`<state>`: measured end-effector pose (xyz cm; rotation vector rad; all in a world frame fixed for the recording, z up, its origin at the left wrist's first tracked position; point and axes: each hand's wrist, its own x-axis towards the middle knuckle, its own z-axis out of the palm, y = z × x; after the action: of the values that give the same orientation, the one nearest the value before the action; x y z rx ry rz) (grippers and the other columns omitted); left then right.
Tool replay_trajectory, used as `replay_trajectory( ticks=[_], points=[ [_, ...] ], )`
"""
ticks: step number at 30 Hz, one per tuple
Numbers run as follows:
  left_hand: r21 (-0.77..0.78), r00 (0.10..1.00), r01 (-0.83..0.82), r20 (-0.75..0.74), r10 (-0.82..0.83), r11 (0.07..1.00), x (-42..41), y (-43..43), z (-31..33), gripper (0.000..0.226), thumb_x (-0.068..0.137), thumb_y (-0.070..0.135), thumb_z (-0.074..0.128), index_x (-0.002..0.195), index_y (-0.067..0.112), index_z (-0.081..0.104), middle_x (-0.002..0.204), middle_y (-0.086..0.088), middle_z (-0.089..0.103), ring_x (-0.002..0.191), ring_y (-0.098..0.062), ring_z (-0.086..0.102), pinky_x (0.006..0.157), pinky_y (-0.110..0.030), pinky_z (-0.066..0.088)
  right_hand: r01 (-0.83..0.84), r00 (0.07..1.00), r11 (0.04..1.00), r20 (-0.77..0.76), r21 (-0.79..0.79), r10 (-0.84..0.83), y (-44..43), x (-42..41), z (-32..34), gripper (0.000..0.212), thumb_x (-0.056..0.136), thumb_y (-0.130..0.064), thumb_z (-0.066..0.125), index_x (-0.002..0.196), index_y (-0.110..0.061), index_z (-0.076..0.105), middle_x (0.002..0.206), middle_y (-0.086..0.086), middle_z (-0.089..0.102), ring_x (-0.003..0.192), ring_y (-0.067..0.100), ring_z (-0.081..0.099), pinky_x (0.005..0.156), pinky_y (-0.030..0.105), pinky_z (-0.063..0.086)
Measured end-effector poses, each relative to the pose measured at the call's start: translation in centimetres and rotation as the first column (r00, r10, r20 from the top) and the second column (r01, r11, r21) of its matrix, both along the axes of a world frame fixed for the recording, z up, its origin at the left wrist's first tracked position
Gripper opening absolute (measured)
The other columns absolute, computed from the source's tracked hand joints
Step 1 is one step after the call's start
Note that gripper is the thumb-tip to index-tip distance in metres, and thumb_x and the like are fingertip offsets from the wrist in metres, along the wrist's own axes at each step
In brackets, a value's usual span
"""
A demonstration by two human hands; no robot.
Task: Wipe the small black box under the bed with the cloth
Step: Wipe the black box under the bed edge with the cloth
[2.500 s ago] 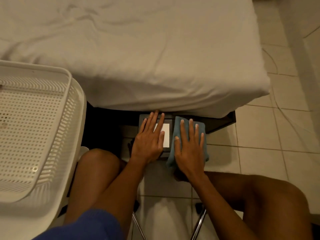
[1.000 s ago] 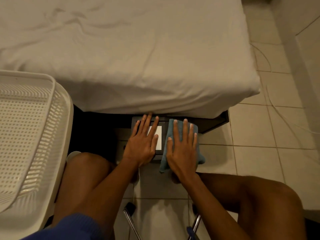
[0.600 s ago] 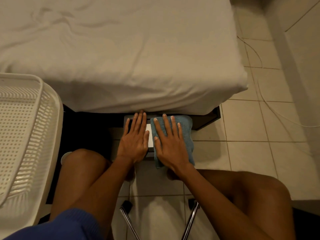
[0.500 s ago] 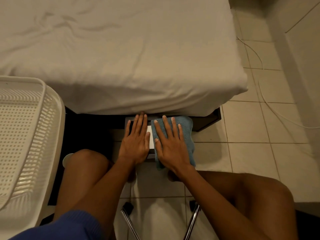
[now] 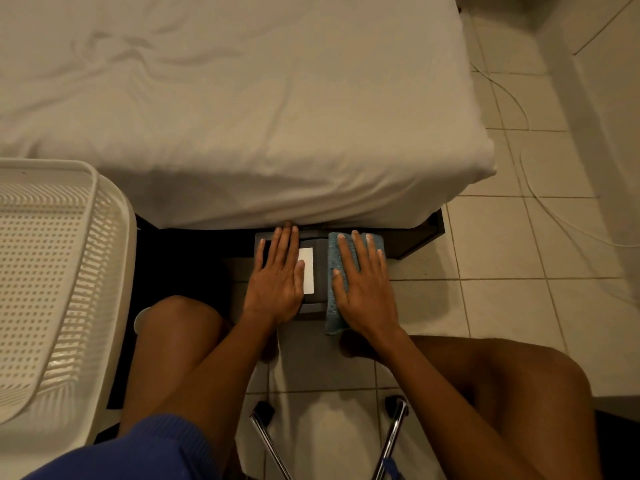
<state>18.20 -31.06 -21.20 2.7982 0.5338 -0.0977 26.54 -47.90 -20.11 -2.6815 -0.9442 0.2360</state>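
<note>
Pale square floor tiles [image 5: 502, 237] are filling the right and near part of the scene, with a thin white cable [image 5: 519, 109] trailing across them. At far left a white perforated plastic laundry basket [image 5: 104, 271] is standing cut off by the frame edge; nothing is showing inside it. Beyond it a bed draped in a wrinkled white sheet [image 5: 242, 98] is spreading across the far half. Just under the bed's near edge the small black box with a white rectangular label [image 5: 313, 271] is sitting on the floor, its far end hidden beneath the sheet. The left hand [image 5: 277, 278] is lying flat on the box's left part, fingers straight and together, gripping nothing. To its right, the right hand [image 5: 365, 289] is pressing flat, fingers spread, on a folded blue-grey cloth [image 5: 334, 258] covering the box's right side. Bare knees and two chrome chair legs [image 5: 266, 441] are showing nearest.
</note>
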Motion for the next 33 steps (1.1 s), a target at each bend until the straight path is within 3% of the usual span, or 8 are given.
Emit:
replay_trajectory(
  ticks=[6, 9, 14, 21, 27, 33],
  points=[
    [0.001, 1.000, -0.004, 0.011, 0.004, 1.000, -0.1, 0.1, -0.2, 0.061, 0.104, 0.035, 0.015, 0.155, 0.012, -0.010, 0.164, -0.004, -0.015, 0.151, -0.017, -0.015, 0.124, -0.043, -0.003, 0.065, 0.998, 0.998, -0.017, -0.024, -0.066, 1.0, -1.1, 0.1, 0.062, 0.105, -0.038, 0.023, 0.160, -0.018, 0.000, 0.168, 0.008, -0.005, 0.154, 0.026, -0.012, 0.126, 0.044, 0.000],
    [0.004, 1.000, 0.003, 0.020, -0.003, 1.000, -0.2, 0.1, -0.3, 0.061, 0.105, 0.036, 0.015, 0.155, 0.012, -0.011, 0.164, -0.004, -0.016, 0.151, -0.017, -0.016, 0.123, -0.040, -0.007, 0.004, 1.000, 1.000, -0.012, -0.009, -0.004, 2.6, -1.6, 0.4, 0.061, 0.105, -0.036, 0.022, 0.160, -0.017, 0.002, 0.168, 0.008, -0.004, 0.154, 0.026, -0.010, 0.126, 0.042, -0.003],
    [0.011, 0.999, -0.005, 0.042, 0.005, 1.000, -0.2, 0.2, -0.4, 0.060, 0.104, 0.036, 0.015, 0.156, 0.012, -0.005, 0.165, -0.004, -0.009, 0.152, -0.016, -0.012, 0.123, -0.042, -0.001, -0.109, 0.993, 0.994, -0.036, 0.029, 0.110, 3.4, -1.1, 0.2, 0.061, 0.105, -0.035, 0.030, 0.160, -0.022, 0.005, 0.168, 0.002, -0.002, 0.155, 0.021, -0.010, 0.126, 0.038, -0.002],
    [0.011, 0.999, -0.004, 0.042, 0.004, 1.000, -0.1, 0.0, 0.1, 0.061, 0.105, 0.035, 0.019, 0.157, 0.013, -0.004, 0.165, -0.003, -0.008, 0.152, -0.016, -0.011, 0.123, -0.039, -0.005, 0.101, 0.993, 0.995, -0.068, 0.010, -0.100, 1.8, 0.1, -0.7, 0.063, 0.104, -0.044, 0.023, 0.160, -0.026, 0.002, 0.168, 0.004, -0.003, 0.155, 0.020, -0.006, 0.126, 0.041, 0.004],
    [-0.037, 0.998, -0.003, 0.065, 0.006, 0.999, -0.2, 0.2, 0.1, 0.061, 0.104, 0.036, 0.018, 0.157, 0.015, -0.004, 0.166, -0.001, -0.007, 0.152, -0.014, -0.011, 0.123, -0.037, -0.002, 0.183, 0.980, 0.983, -0.090, 0.032, -0.180, 2.9, -2.3, -0.2, 0.064, 0.104, -0.042, 0.022, 0.160, -0.019, 0.002, 0.168, 0.006, -0.006, 0.155, 0.024, -0.007, 0.126, 0.045, 0.005],
    [-0.060, 0.996, 0.013, 0.087, -0.008, 0.998, 0.0, 0.2, -0.1, 0.061, 0.103, 0.037, 0.019, 0.157, 0.015, 0.000, 0.165, 0.000, -0.004, 0.153, -0.014, -0.008, 0.123, -0.033, -0.002, 0.038, 0.998, 0.999, -0.057, 0.021, -0.037, 3.6, -0.9, -0.6, 0.061, 0.105, -0.040, 0.018, 0.160, -0.021, 0.000, 0.168, 0.006, -0.005, 0.155, 0.024, -0.009, 0.126, 0.045, 0.003]
  ],
)
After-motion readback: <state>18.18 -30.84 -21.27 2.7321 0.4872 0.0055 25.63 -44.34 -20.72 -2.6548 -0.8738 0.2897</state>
